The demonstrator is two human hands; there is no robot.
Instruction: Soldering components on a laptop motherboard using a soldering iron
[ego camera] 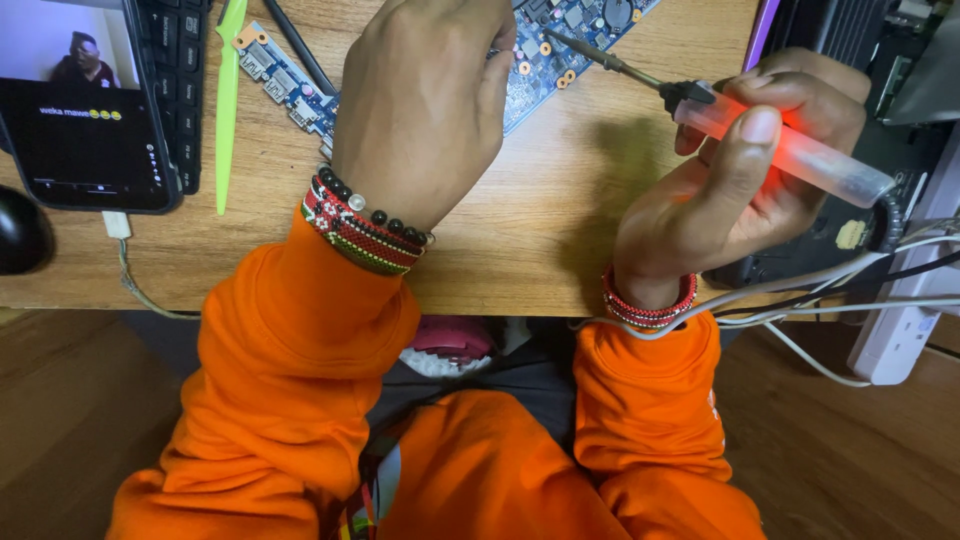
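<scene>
Blue circuit board [560, 45] lies at the far edge of the wooden worktop [520, 220], up and left of your right hand [720, 190]. That hand is closed around a translucent, red-glowing soldering iron [790, 150]; its long axis runs from lower right to upper left, with the metal tip over the board's near edge. Your left hand [420, 100] is nearer, resting on the board, fingers curled; what they grip, I cannot tell. A smaller blue board [285, 75], a green pry tool [228, 100], and a phone [80, 100] on a keyboard [175, 80] lie to the left. Cables [850, 290] trail right of the wrist.
</scene>
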